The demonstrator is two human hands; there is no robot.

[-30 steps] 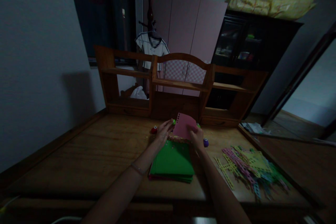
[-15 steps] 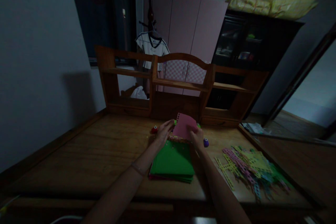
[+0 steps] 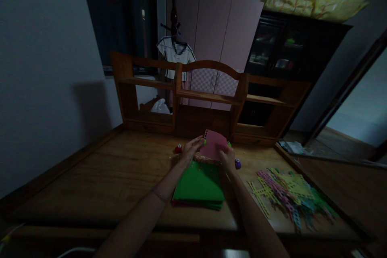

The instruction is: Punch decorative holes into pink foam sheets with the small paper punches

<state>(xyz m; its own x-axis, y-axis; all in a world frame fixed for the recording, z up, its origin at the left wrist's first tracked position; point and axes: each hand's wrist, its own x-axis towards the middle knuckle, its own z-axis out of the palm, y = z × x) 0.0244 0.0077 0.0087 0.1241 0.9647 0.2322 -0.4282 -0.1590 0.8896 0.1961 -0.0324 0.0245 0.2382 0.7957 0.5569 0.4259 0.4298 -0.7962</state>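
Note:
A pink sheet (image 3: 212, 145) with a row of punched holes along its left edge stands tilted up beyond a stack of green sheets (image 3: 199, 186) on the wooden desk (image 3: 99, 177). My right hand (image 3: 228, 157) grips the pink sheet's lower right side. My left hand (image 3: 191, 150) is closed on a small green punch (image 3: 204, 142) at the sheet's left edge. A red punch (image 3: 178, 148) lies left of my left hand, and a purple punch (image 3: 237, 164) lies right of my right hand.
A heap of punched-out paper strips (image 3: 288, 193) in pink, yellow and green lies at the right of the desk. A wooden shelf unit (image 3: 208, 96) stands along the desk's far edge. Behind are a pink wardrobe (image 3: 211, 32) and a dark cabinet (image 3: 284, 52).
My left hand with the green punch has shifted slightly along the pink sheet's left edge. Nothing else has visibly moved.

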